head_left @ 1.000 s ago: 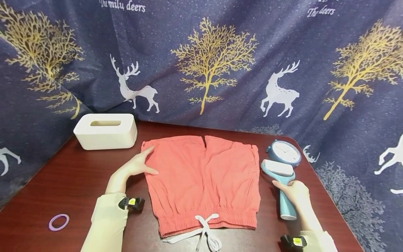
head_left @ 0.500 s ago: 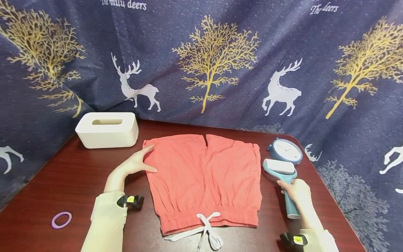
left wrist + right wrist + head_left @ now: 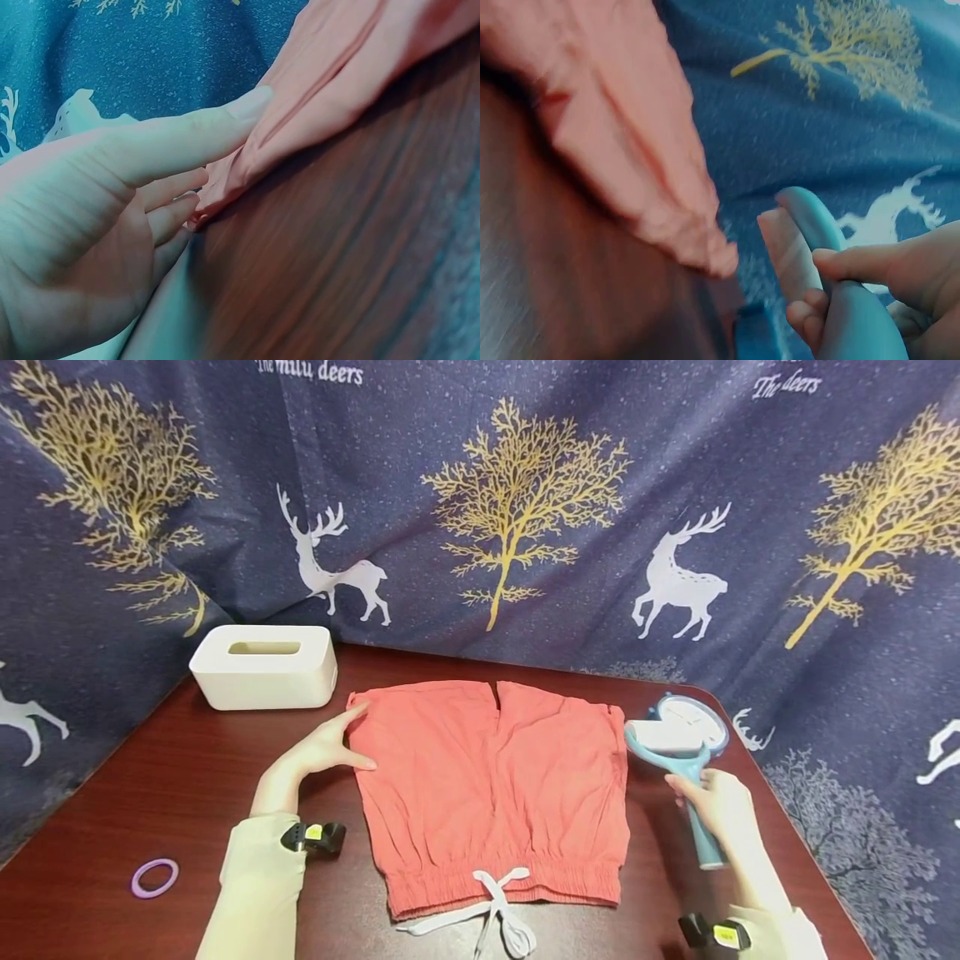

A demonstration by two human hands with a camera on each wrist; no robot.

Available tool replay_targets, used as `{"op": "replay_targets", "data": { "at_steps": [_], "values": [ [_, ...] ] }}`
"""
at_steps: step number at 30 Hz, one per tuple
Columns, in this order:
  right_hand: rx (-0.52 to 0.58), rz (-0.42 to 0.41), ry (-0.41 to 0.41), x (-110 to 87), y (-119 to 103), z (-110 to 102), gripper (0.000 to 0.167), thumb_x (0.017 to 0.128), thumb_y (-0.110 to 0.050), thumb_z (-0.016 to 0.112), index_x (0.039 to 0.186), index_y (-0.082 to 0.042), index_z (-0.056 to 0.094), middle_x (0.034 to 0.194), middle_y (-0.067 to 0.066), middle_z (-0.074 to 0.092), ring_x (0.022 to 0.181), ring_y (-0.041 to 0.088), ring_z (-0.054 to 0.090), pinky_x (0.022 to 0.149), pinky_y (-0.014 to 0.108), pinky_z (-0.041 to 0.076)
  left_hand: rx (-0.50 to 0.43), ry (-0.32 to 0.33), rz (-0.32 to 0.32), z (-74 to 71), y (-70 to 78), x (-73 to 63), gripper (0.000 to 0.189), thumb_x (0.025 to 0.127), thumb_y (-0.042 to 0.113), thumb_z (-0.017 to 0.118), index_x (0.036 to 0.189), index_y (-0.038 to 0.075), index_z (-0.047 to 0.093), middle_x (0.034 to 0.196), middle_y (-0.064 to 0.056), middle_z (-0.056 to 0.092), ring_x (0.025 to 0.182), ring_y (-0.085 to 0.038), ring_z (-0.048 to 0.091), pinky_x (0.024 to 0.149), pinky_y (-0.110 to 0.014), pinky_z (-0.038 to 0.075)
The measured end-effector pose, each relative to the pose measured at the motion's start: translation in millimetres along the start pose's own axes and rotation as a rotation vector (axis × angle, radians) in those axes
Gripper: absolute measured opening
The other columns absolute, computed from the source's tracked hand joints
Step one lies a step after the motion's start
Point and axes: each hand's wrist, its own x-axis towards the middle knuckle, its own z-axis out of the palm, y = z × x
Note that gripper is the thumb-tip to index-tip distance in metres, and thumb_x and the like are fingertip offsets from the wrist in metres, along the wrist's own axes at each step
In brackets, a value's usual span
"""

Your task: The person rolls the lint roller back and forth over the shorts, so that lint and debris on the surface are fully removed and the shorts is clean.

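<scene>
Coral shorts (image 3: 442,777) with a white drawstring (image 3: 498,910) lie flat on the dark wood table, waistband toward the person. My left hand (image 3: 322,747) rests at their left edge, thumb and fingers spread over the cloth. In the left wrist view the thumb (image 3: 202,139) lies straight along the fabric (image 3: 322,82). My right hand (image 3: 723,802) grips the blue handle of a lint roller (image 3: 686,764), whose white roll points away from the person. The right wrist view shows fingers (image 3: 806,315) and thumb wrapped round the handle (image 3: 862,322), beside the shorts' right side (image 3: 630,127).
A round blue alarm clock (image 3: 693,718) sits behind the lint roller, partly covered by it. At the back left stands a white tissue box (image 3: 262,681). A purple ring (image 3: 154,878) lies at the front left. A dark deer-patterned cloth (image 3: 420,568) hangs behind the table.
My right hand has lifted the lint roller and tilted it; its roll now overlaps the clock and sits nearer the shorts. The left hand stays at the shorts' left edge. The head view shifts slightly.
</scene>
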Motion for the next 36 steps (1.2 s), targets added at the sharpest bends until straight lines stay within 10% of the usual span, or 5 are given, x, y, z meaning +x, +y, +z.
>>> {"op": "replay_targets", "data": {
  "at_steps": [10, 18, 36],
  "values": [
    [0.081, -0.339, -0.038, 31.7, -64, 12, 0.025, 0.089, -0.021, 0.07, 0.084, 0.003, 0.065, 0.073, 0.014, 0.07, 0.062, 0.01, 0.058, 0.057, 0.027, 0.043, 0.01, 0.007, -0.008, -4.0, -3.4, -0.8, 0.111, 0.071, 0.032, 0.087, 0.152, -0.008, 0.021, 0.157, -0.028, 0.023, 0.145, -0.045, 0.021, 0.115, -0.061, 0.02],
    [0.125, -0.431, -0.082, 53.9, -108, 49, 0.033, 0.086, -0.023, 0.073, 0.106, 0.003, 0.069, 0.1, 0.016, 0.073, 0.089, 0.026, 0.068, 0.079, 0.038, 0.051, 0.025, 0.011, -0.006, -2.4, -3.3, -2.4, 0.112, 0.071, 0.033, 0.086, 0.15, -0.011, 0.02, 0.155, -0.032, 0.023, 0.143, -0.047, 0.024, 0.115, -0.061, 0.022],
    [0.215, -0.673, -0.273, 66.0, -210, 134, 0.019, 0.085, -0.022, 0.076, 0.096, -0.009, 0.067, 0.071, -0.004, 0.057, 0.07, 0.011, 0.05, 0.067, 0.026, 0.043, 0.062, 0.01, -0.035, -1.6, -3.2, -2.7, 0.115, 0.071, 0.036, 0.086, 0.152, -0.009, 0.018, 0.155, -0.033, 0.022, 0.143, -0.048, 0.025, 0.115, -0.061, 0.023]
  ]
}}
